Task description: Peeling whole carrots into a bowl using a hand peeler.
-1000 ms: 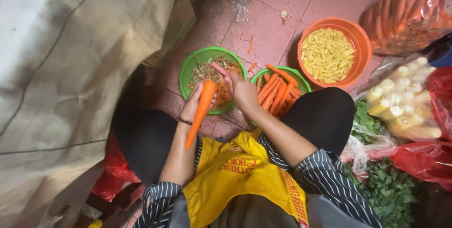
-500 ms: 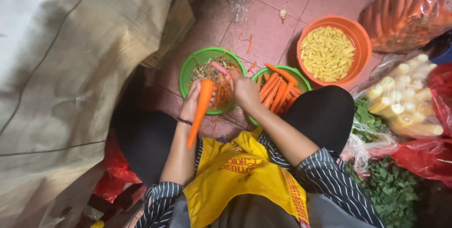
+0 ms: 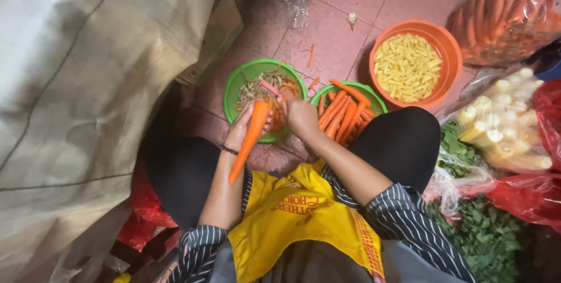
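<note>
My left hand (image 3: 241,126) grips a long orange carrot (image 3: 248,140) near its thick end, its tip pointing back toward my lap. My right hand (image 3: 301,116) holds a pink-handled peeler (image 3: 270,89) against the carrot's top end. Both hands hover over a green bowl (image 3: 237,82) filled with carrot peelings. Just to the right, a second green bowl (image 3: 374,97) holds several peeled carrots (image 3: 342,113).
An orange bowl (image 3: 445,42) of pale yellow cut pieces stands at the upper right. Plastic bags of carrots (image 3: 508,17), baby corn (image 3: 505,122) and leafy greens (image 3: 485,236) crowd the right side. A beige sack (image 3: 76,96) fills the left. Peel scraps lie on the pink tiled floor (image 3: 339,32).
My right hand with the peeler has shifted slightly along the carrot's top end. The carrot and left hand stay nearly in place.
</note>
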